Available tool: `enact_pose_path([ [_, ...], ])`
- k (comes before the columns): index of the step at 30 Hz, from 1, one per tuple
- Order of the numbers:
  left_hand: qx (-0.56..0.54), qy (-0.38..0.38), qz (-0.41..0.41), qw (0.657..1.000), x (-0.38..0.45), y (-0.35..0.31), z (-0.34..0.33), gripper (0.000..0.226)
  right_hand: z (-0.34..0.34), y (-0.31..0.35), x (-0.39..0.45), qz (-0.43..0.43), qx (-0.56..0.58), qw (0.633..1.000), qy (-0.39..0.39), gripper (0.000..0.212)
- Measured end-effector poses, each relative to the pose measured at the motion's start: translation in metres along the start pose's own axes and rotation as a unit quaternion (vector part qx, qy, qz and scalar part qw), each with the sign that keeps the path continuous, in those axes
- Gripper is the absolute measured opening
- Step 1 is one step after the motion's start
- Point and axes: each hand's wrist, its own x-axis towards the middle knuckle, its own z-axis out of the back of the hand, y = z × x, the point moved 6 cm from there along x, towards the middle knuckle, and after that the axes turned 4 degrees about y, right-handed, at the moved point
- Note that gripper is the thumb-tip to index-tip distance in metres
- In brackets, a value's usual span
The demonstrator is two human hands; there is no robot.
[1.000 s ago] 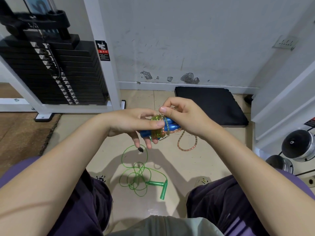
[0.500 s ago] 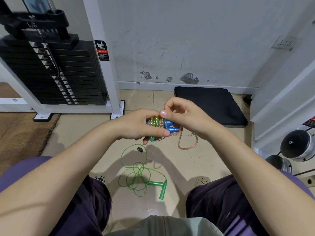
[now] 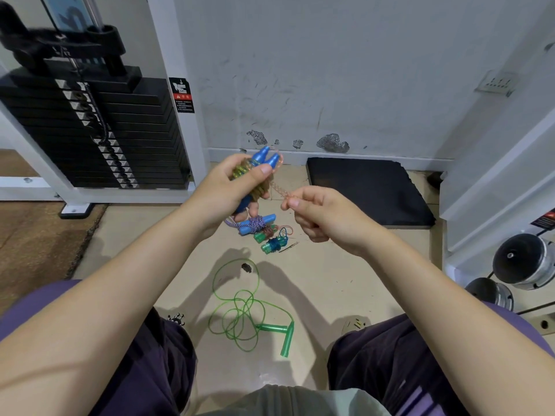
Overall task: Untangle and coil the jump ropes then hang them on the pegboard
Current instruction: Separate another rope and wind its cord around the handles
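Note:
My left hand (image 3: 231,187) grips a blue-handled jump rope (image 3: 264,159) whose yellowish rope is wound around the two handles. My right hand (image 3: 315,211) pinches the loose orange end of that rope (image 3: 277,187), held taut between the two hands. On the floor below lie three coiled ropes: a purple-white one with blue handles (image 3: 255,225), one with green handles (image 3: 265,234), and a blue one with green handles (image 3: 273,244). A green jump rope (image 3: 240,313) lies loose and tangled on the floor between my knees. No pegboard is in view.
A black weight stack (image 3: 99,130) in a white frame stands at the left. A black foam pad (image 3: 366,190) lies by the wall. Chrome dumbbells (image 3: 522,262) sit at the right. A brown mat (image 3: 36,238) covers the floor at left.
My hands have risen and moved apart. The left hand has turned the wound handles upright, and the right hand has pulled the rope end out to the right. The coiled ropes on the floor now show.

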Motion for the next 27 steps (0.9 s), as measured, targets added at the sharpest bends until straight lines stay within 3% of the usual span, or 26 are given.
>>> enact_pose_path([
  [6, 0.012, -0.143, 0.041, 0.989, 0.002, 0.007, 0.026, 0.024, -0.008, 0.010, -0.006, 0.001, -0.118, 0.992, -0.036, 0.029],
  [9, 0.043, -0.174, 0.055, 0.982, 0.002, 0.009, 0.034, 0.023, -0.007, 0.022, -0.009, 0.053, -0.172, 0.980, -0.084, 0.032],
  [11, 0.074, -0.170, 0.055, 0.981, 0.003, 0.011, 0.032, 0.023, 0.001, 0.030, -0.012, 0.099, -0.163, 0.972, -0.138, 0.026],
  [15, 0.086, -0.164, 0.056, 0.981, 0.004, 0.013, 0.027, 0.029, 0.022, 0.036, -0.017, 0.149, -0.023, 0.967, -0.206, 0.009],
  [21, 0.103, -0.126, 0.071, 0.984, 0.002, 0.015, 0.012, 0.031, 0.020, 0.031, -0.011, 0.174, 0.093, 0.975, -0.103, 0.018],
  [27, 0.099, -0.040, 0.092, 0.990, -0.003, 0.020, -0.013, 0.028, 0.028, 0.035, -0.011, 0.201, 0.133, 0.964, -0.112, 0.020],
])
